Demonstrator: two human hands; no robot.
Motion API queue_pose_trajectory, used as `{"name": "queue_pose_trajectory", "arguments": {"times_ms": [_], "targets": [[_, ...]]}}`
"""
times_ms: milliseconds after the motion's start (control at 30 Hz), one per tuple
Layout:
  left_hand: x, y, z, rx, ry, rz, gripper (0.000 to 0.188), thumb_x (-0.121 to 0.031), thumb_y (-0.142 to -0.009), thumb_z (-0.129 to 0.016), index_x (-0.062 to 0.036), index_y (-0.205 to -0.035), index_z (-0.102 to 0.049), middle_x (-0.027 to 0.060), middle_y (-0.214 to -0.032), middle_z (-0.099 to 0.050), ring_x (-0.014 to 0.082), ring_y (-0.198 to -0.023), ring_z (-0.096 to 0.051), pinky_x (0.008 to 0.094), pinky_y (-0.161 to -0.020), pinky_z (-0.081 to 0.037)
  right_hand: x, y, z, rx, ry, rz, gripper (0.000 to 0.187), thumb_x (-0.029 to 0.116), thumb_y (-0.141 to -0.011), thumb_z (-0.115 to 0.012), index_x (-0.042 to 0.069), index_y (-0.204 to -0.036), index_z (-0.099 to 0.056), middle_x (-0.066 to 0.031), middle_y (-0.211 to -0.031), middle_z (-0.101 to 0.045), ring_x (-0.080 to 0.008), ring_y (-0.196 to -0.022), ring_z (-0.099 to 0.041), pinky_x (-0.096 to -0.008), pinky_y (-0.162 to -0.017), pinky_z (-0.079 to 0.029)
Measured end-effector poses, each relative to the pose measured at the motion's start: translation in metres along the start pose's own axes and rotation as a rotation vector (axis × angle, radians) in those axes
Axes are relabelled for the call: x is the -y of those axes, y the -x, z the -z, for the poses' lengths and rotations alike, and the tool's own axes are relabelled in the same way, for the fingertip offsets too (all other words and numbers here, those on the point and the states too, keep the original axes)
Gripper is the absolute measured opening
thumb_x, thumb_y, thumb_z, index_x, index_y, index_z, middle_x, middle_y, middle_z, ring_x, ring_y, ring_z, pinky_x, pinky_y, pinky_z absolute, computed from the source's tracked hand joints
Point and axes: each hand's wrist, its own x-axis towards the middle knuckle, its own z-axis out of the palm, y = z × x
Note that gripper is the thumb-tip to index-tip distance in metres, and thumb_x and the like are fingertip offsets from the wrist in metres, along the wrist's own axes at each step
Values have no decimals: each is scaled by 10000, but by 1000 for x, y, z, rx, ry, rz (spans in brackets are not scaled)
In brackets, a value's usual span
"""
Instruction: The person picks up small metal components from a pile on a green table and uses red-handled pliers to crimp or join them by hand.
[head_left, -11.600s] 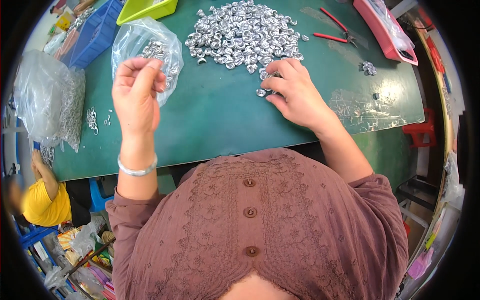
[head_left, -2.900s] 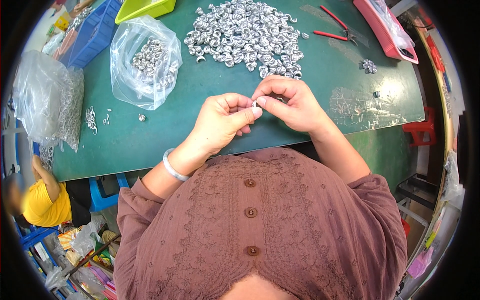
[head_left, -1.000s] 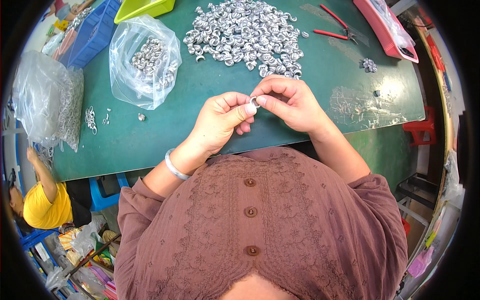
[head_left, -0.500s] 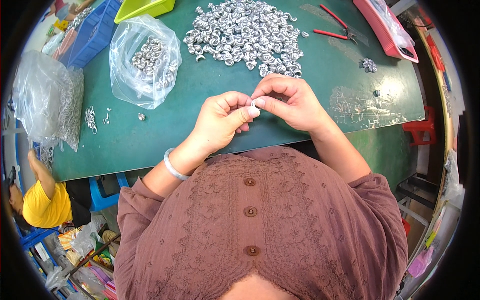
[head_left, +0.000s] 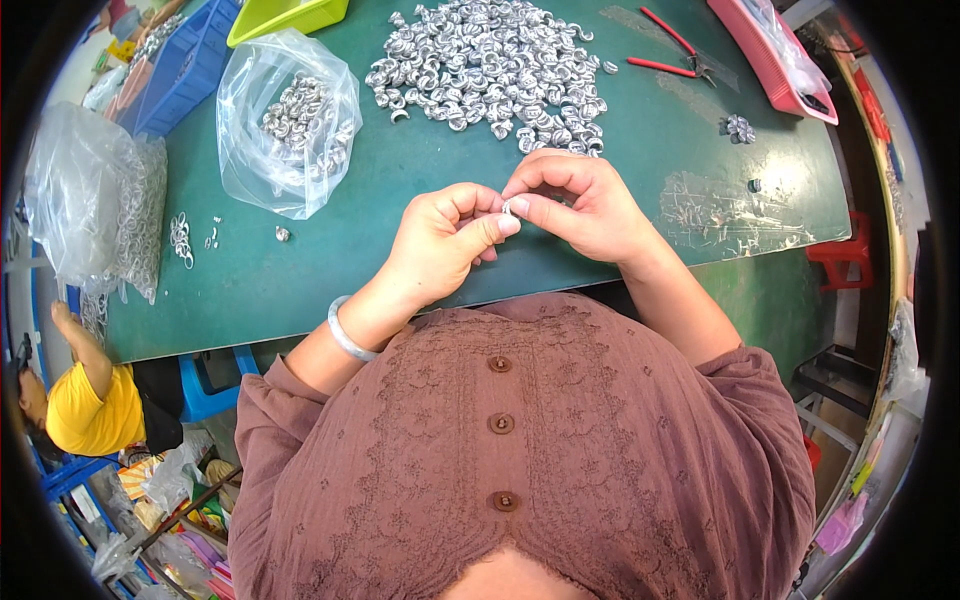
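My left hand (head_left: 445,235) and my right hand (head_left: 580,205) meet fingertip to fingertip above the near edge of the green table (head_left: 400,165). Between the thumbs and fingers of both is a small silvery metal piece (head_left: 508,207), mostly covered, its exact kind too small to make out. Just beyond my fingers spreads a large pile of curved silver metal pieces (head_left: 490,65). Left of it stands an open clear plastic bag (head_left: 240,150) with more such pieces (head_left: 298,115). A single small metal piece (head_left: 282,234) lies below that bag, with several thin metal rings (head_left: 181,240) farther left.
Red-handled pliers (head_left: 665,68) and a pink basket (head_left: 765,60) are at the far right, near a small metal cluster (head_left: 739,129). A full clear bag of rings (head_left: 145,215), a blue crate (head_left: 180,75) and a lime tray (head_left: 285,18) occupy the left. Another person in yellow (head_left: 95,405) is at lower left.
My hands stay almost in the same place, with only a slight shift of the fingers around the small metal piece. The other person's raised arm has moved a little.
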Motion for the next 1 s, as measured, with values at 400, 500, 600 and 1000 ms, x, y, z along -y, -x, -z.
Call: {"name": "queue_pose_trajectory", "arguments": {"times_ms": [400, 500, 600, 1000], "targets": [[-21, 4, 35, -440, -620, -644, 109, -23, -780, -632, -8, -879, -591, -9, -750, -578, 32, -634, -502, 161, -562, -405, -10, -2, 24, -310, 125, -8, 94, 73, -800, -591, 5, -861, -616, 9, -772, -566, -41, -658, -486, -195, -586, -407], [-45, -2, 71, -821, -877, -696, 158, -71, -777, -646, 6, -906, -601, -2, -682, -576, 48, -583, -504, 186, -534, -414, -12, -4, 31, -372, 325, 92, 80, 53, -766, -605, 14, -836, -612, -18, -754, -570, -90, -636, -498, -221, -568, -410], [-54, -6, 111, -994, -1162, -583, 243, -148, -775, -656, 11, -950, -605, 18, -629, -567, 66, -545, -503, 210, -521, -419, -12, -7, 31, -353, 556, 211, 96, 53, -725, -623, 27, -815, -608, -46, -782, -564, -169, -704, -518, -276, -616, -421], [-35, -5, 64, -700, -969, -697, 159, -72, -743, -652, -32, -895, -626, 62, -658, -563, 123, -526, -514, 243, -476, -418, -9, -7, 15, -208, 1030, 258, 178, 112, -653, -665, 59, -812, -608, -57, -994, -514, -265, -1009, -433, -399, -842, -346]]}}
